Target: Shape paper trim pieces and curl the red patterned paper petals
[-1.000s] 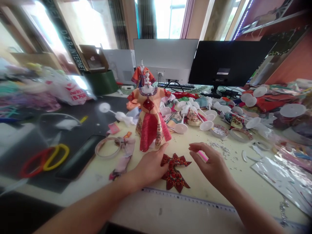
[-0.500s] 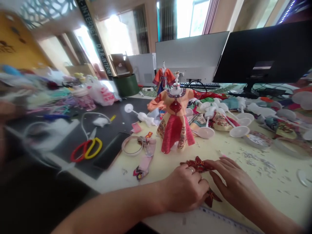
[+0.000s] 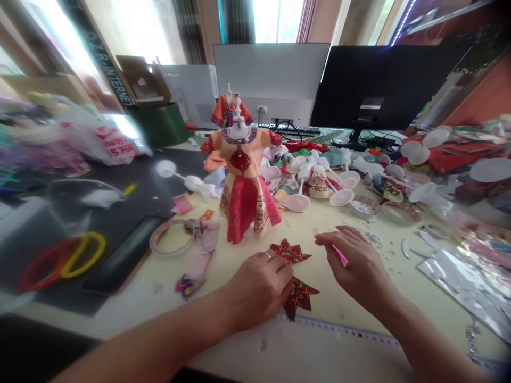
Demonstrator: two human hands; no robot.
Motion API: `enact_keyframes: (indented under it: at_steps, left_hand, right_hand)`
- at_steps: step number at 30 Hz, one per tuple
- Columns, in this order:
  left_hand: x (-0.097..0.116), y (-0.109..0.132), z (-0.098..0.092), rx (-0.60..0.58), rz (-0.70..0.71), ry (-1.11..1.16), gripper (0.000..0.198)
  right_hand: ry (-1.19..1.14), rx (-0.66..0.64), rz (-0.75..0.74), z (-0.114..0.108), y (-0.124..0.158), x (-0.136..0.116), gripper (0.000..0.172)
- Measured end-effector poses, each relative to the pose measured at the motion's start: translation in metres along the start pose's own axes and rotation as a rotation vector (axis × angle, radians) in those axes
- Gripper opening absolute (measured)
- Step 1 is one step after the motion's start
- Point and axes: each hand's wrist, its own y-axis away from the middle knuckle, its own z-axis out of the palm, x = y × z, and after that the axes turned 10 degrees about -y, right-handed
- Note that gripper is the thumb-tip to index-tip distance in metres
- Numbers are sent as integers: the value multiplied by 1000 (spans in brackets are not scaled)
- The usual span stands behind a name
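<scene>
My left hand [image 3: 259,287] lies closed over red patterned fabric pieces on the pale table, a ring on one finger. One pointed, petal-edged fabric piece [image 3: 288,251] shows above its fingers and a second fabric piece [image 3: 300,299] below. My right hand [image 3: 357,266] is raised a little to the right, apart from the fabric, its fingers curled around a slim pink stick [image 3: 340,255]. Most of the stick is hidden by the hand. A doll form in a peach top and red skirt, the dressed doll [image 3: 242,175], stands upright beyond my left hand.
A tape roll [image 3: 172,238] and a pink fabric strip [image 3: 199,258] lie left of the doll. Farther left are a black phone-like slab [image 3: 123,255] and red-yellow scissors [image 3: 64,261]. White doll stands [image 3: 297,203] lie behind, before monitors. A ruler edge [image 3: 335,327] runs along the front.
The view has turned right. My right hand has left the fabric, moved right and closed around the pink stick. My left hand stays on the fabric pieces, which show more now.
</scene>
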Motion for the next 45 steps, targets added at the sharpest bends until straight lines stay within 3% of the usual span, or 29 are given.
enact_keyframes:
  at_steps: [6, 13, 20, 31, 35, 39, 45]
  left_hand:
    - [-2, 0, 3, -116, 28, -74, 17]
    - [-3, -3, -1, -134, -7, -28, 16]
    - [-3, -3, 1, -189, -3, -45, 23]
    - [-3, -4, 2, -176, -10, -46, 23]
    - [-3, -4, 1, -116, 14, -48, 21]
    - [-2, -4, -2, -68, 28, -21, 21]
    - [-1, -4, 4, -112, 28, -43, 23]
  right_hand:
    - [-35, -274, -14, 8, 2, -6, 22]
    - [7, -247, -5, 4, 2, -6, 26]
    - [-40, -469, 68, 2, 1, -13, 29]
    - [-25, -431, 27, 1, 1, -15, 26]
    - [-92, -417, -8, -3, -3, -22, 28]
    - [-181, -521, 29, -6, -4, -30, 25]
    - [-151, -623, 99, -5, -2, -32, 24]
